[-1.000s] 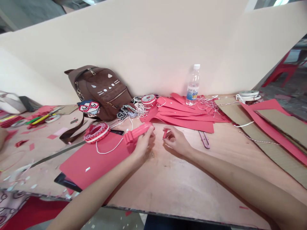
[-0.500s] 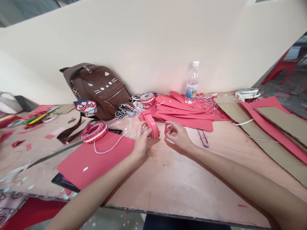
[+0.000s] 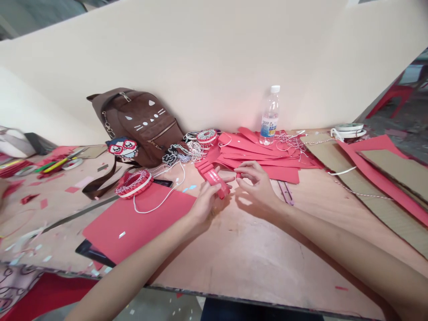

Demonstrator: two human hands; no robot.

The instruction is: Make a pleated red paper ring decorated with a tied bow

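While the left forearm slants up and to the right from the bottom edge, the right one reaches up and to the left from the lower right corner, so the two hands meet near the middle, just above the bench (image 3: 254, 254). The left hand (image 3: 207, 200) grips a folded red band (image 3: 214, 176), its thumb laid across the near face and its other fingers behind, some tips pointing toward the right hand. The band leans, its upper end to the left and its lower end beside the left fingers. The right hand (image 3: 257, 185) is closed narrowly, thumb and forefinger pinching a small red piece (image 3: 238, 175), with the wrist slightly bent and the palm turned toward the band. The piece and the band are near each other, with a narrow gap between. A red sheet (image 3: 137, 223) lies to the left of the left hand; a purple tool (image 3: 286, 192) lies just right of the right hand, and stacked red paper (image 3: 261, 156) lies beyond both.
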